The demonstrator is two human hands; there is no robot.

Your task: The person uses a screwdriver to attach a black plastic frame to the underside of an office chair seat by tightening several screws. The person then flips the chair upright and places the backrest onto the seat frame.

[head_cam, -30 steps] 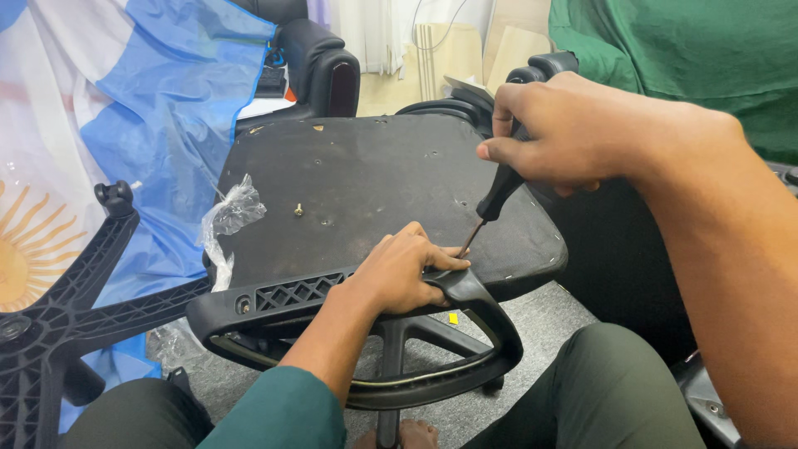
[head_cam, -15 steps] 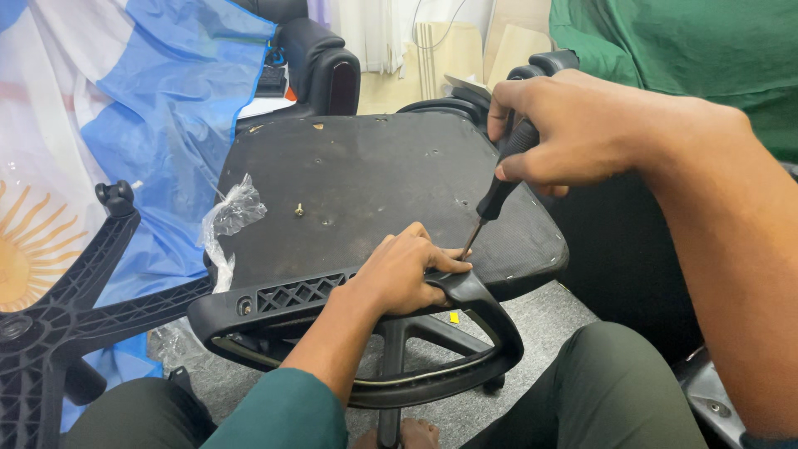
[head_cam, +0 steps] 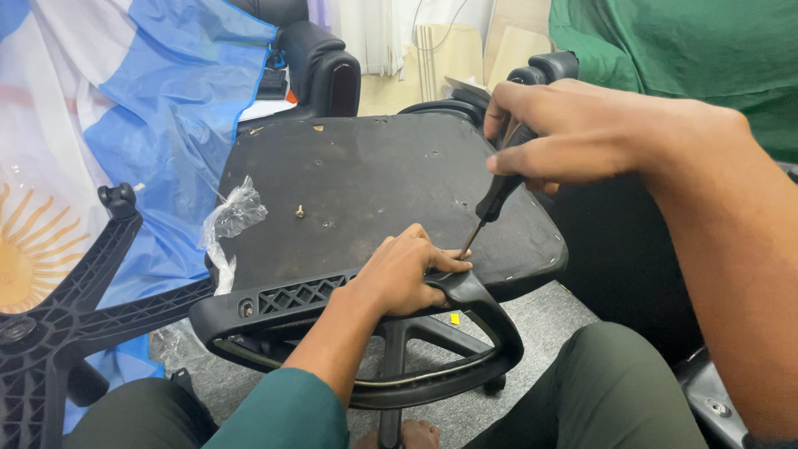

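Now the right hand [head_cam: 573, 133] has rolled round the screwdriver [head_cam: 497, 198] handle since a moment ago, fingers wrapped tight on it, so the driver seems to be turning a screw. Its tip stays at the same spot, just beside the left hand [head_cam: 407, 270]. That hand remains pressed down, fingers closed over the armrest [head_cam: 291, 299] where it meets the seat base [head_cam: 374, 175]. Left of the grip lie a loose screw [head_cam: 300, 212] and a plastic bag [head_cam: 233, 214]. Farther left a star base [head_cam: 75, 291] rests on a blue-and-white flag [head_cam: 150, 108]; beyond stands another chair [head_cam: 328, 71].
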